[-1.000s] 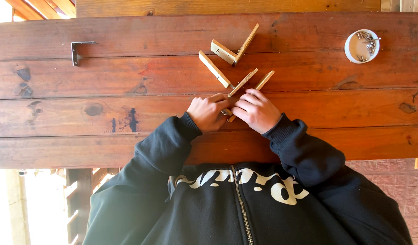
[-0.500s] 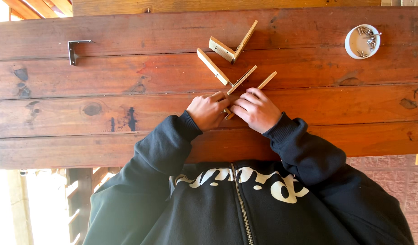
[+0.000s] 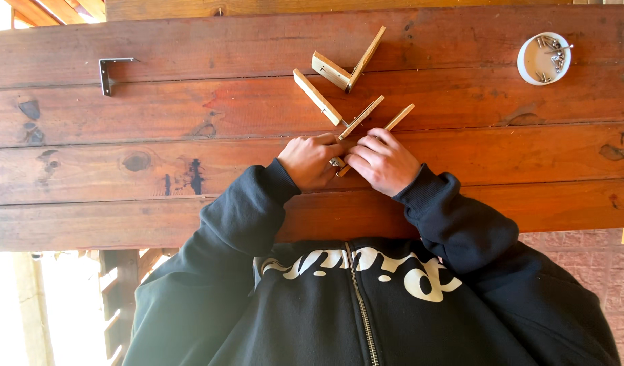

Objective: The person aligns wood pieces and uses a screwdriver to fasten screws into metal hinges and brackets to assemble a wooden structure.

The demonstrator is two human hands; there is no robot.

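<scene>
Both hands are up on the wooden bench [image 3: 190,108], close together at mid-plank, working on thin wooden pcs. L hand [image 3: 310,161]: grip curled closed, fingertips pressing the near end of the ribbed strip [image 3: 361,117], which angles away up-right. We can't see how firmly it's pinched. R hand [image 3: 383,161]: grip closed on the plain stick [image 3: 399,117], fingers wrapped over its lower half, far end poking out past the knuckles. Between the two hands sits a small metal bit [image 3: 336,163], shiny, touching the stick's near end; we can't tell which hand holds it, and it's too small to ID. Just beyond the hands a wider slat [image 3: 317,97] lies diagonal w/ its tip near the ribbed strip, and further back a V-shaped pair of slats [image 3: 346,64] joined at one corner. A white dish [image 3: 529,68] w/ screws sits well apart at far R, a dark L-bracket [image 3: 112,71] well apart at far L. Our read of the step: mid-assembly, lining up stick, strip and metal bit at one joint, not yet fixed. The next move would call for keeping both pcs steady w/ one hand while the other seats the metal bit; small part, easy to slip, so a firm pinch and fine alignment matter.
</scene>
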